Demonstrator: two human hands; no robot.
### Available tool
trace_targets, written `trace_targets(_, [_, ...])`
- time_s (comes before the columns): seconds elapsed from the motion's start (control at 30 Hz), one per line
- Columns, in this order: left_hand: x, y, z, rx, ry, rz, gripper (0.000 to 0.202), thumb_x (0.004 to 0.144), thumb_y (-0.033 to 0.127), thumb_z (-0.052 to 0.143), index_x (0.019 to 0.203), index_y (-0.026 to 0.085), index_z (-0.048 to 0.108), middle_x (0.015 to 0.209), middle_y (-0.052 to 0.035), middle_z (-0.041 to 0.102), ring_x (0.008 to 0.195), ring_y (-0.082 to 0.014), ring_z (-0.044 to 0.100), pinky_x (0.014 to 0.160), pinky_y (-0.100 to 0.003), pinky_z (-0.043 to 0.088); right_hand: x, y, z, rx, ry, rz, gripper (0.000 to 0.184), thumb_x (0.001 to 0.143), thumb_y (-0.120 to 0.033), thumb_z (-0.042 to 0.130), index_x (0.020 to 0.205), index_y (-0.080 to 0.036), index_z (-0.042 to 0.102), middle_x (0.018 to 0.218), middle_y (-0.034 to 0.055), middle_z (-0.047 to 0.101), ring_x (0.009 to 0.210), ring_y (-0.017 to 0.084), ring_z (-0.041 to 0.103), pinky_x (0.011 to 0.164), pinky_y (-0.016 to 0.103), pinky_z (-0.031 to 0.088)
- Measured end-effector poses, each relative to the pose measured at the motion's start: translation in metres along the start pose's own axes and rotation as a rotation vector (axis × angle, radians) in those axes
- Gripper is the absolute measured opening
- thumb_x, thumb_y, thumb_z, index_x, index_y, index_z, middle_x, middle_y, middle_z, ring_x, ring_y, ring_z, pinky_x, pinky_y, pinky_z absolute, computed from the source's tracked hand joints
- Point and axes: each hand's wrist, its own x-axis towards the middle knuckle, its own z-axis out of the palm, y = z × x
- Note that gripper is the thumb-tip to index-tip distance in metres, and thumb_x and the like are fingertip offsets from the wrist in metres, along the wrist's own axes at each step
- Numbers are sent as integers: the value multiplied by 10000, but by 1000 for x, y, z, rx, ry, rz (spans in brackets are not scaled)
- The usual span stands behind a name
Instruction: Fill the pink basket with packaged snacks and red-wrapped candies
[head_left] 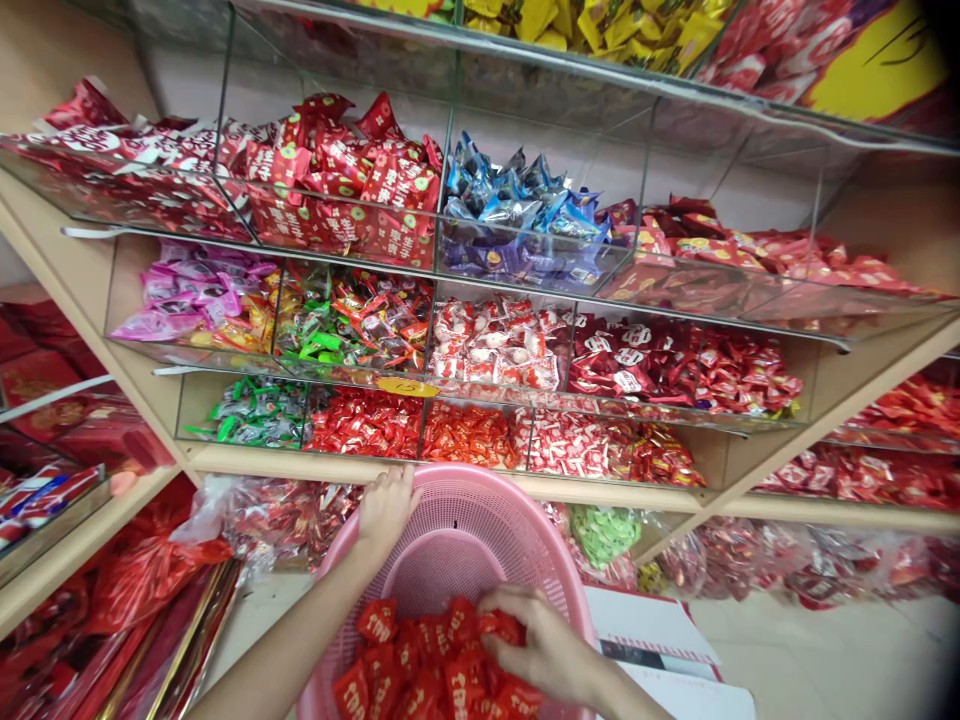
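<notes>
A pink plastic basket (pixel 544 530) with perforated sides stands in front of me, tilted toward me. Small red wrapped candies (pixel 420 665) with pale lettering are heaped in its near part. My left hand (pixel 386 510) is closed on the basket's far-left rim, fingers bent over the edge. Inside the basket, my right hand (pixel 529 635) curls over the right side of the heap, with a red candy packet between thumb and fingers. How many packets it holds is hidden.
A wooden shelf (pixel 465 482) with clear bins of wrapped sweets rises just beyond the basket. Bagged sweets (pixel 281 520) lie under it. White cardboard (pixel 652 630) is on the floor at right, red bags (pixel 150 580) at left.
</notes>
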Motion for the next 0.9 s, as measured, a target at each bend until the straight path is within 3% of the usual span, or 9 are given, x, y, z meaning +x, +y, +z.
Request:
trace_targets(0.53, [0, 1, 3, 23, 4, -16, 344, 883, 388, 331, 1089, 176, 507, 937, -118, 583, 872, -243, 549, 736, -339, 438, -6, -3, 5, -92, -59, -27, 220, 729, -150, 525, 913, -222, 621, 836, 12, 618, 759, 141, 562, 701, 230, 412])
trace_targets(0.9, [0, 0, 6, 72, 47, 14, 346, 890, 393, 313, 1072, 169, 505, 909, -107, 581, 847, -249, 556, 700, -337, 439, -12, -1, 11, -313, -182, -57, 230, 763, -230, 532, 983, -247, 595, 939, 26, 604, 823, 164, 564, 697, 245, 397])
